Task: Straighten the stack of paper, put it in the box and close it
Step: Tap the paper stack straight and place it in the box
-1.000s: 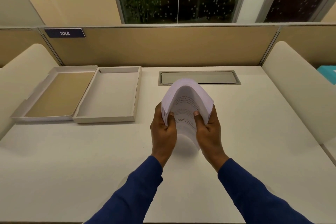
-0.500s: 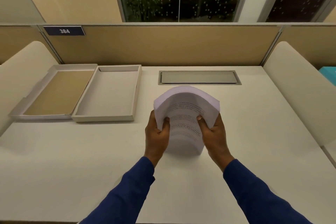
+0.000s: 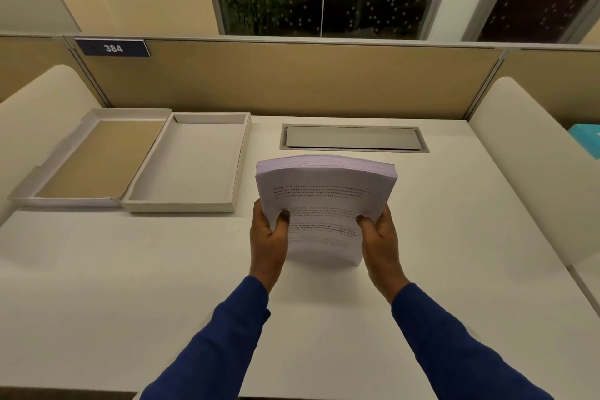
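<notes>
You are at a pale desk with a tan partition behind it. At the far left of the desk lies the open box, its tray empty, with its lid folded flat beside it on the left. Standing on end at the desk's centre, well apart from the box, is the stack of paper. Your left hand and right hand each grip a side edge, thumbs pressed on the printed front. A second ago the sheets bowed sharply over; now the stack is nearly upright, only slightly curved, its top edges close to even. Straightening looks almost finished; boxing and closing remain.
</notes>
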Demonstrator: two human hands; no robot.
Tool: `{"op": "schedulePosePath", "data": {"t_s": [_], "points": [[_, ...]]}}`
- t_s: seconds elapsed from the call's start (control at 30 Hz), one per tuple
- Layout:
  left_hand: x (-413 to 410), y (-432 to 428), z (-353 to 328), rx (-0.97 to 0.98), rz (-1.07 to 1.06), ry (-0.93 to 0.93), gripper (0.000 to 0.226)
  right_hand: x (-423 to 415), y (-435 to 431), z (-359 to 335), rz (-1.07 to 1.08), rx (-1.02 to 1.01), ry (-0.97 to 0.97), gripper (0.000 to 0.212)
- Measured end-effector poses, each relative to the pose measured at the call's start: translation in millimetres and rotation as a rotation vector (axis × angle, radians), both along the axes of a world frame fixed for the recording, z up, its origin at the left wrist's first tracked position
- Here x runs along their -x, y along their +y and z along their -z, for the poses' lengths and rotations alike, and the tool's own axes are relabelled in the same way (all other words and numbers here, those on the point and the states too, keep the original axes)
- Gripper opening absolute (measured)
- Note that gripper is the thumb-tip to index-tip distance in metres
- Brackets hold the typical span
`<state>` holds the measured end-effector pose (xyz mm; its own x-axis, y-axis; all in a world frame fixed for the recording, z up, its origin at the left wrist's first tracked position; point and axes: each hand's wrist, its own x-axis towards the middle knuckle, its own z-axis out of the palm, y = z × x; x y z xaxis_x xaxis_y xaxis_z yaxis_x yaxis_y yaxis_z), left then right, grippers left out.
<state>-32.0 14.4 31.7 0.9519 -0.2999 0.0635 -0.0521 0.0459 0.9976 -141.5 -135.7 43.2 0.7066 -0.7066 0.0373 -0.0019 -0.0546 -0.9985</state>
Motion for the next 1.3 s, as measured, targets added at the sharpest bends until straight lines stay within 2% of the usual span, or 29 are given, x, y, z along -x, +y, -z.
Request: {"op": "schedulePosePath", "data": {"t_s": [0.33,0.5,0.63,0.83,0.9,1.1,1.3], "points": [[-8.9,7.0,24.1,-0.124,0.015,0.037,0.029,9.7,-14.1,14.7,-0.079,0.066,0.111,0.035],[-19.3,12.9,14.7,-0.184,0.062,0.042,0.023,6.5,-33.6,8.7,-0.144,0.086,0.130,0.020],[-20.5,21.7,3.8,-0.114,0.129,0.127,0.024,3.2,-47.0,3.8,-0.201,-0.073,0.128,0.021],[-19.0,40.4,-2.3,0.021,0.244,0.547,0.033,-11.9,-42.6,0.9,-0.255,-0.301,0.216,0.019],[-16.0,51.4,3.9,0.051,0.266,0.625,0.035,-18.5,-39.5,1.9,-0.278,-0.347,0.252,0.018],[-24.2,81.0,23.0,0.044,0.128,0.632,0.048,-46.7,-14.5,3.9,-0.359,-0.426,0.326,0.020],[-94.4,122.3,16.8,0.086,0.087,0.578,0.053,-89.1,26.3,-0.2,-0.436,-0.604,0.294,0.027]]}}
